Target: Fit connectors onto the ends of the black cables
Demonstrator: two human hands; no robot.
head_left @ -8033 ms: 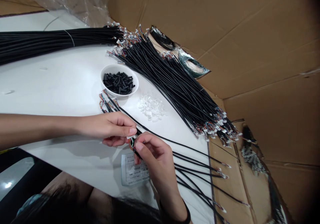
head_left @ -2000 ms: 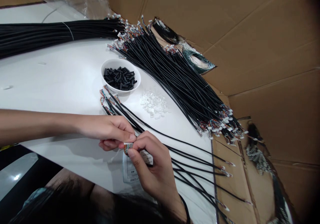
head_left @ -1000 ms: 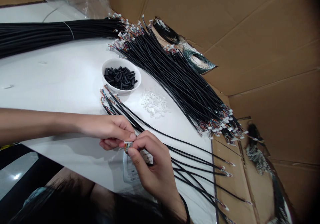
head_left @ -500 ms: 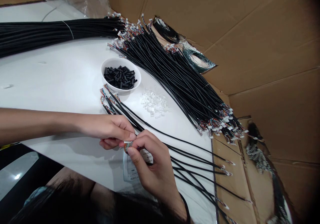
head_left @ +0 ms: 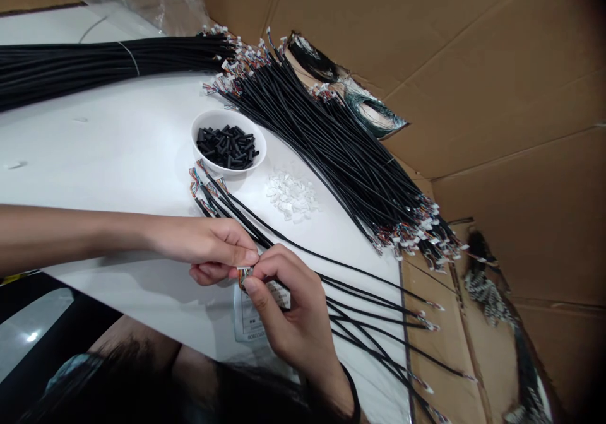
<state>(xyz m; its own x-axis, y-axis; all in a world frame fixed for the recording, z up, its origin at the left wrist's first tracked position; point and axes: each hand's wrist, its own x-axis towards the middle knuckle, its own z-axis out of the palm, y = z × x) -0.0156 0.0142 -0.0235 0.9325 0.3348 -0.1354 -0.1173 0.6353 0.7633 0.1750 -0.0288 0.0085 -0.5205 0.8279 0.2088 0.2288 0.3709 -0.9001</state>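
Observation:
My left hand reaches in from the left, thumb and fingers pinched on a small white connector. Coloured wires run from that connector toward my right hand, whose thumb and forefinger pinch them from the other side. The cable's black part is mostly hidden behind my fingers. Under both hands lies a printed label bag, partly covered. Several black cables with wired connector ends stretch beneath my hands to the table's right edge.
A white bowl holds short black tubes. Beside it is a pile of small white pieces. Large bundles of black cables lie behind, one tied bundle at the left. Cardboard walls the far and right sides.
Both hands stay nearly in place at the connector. Slightly more of the connector and its coloured wires shows between my fingertips.

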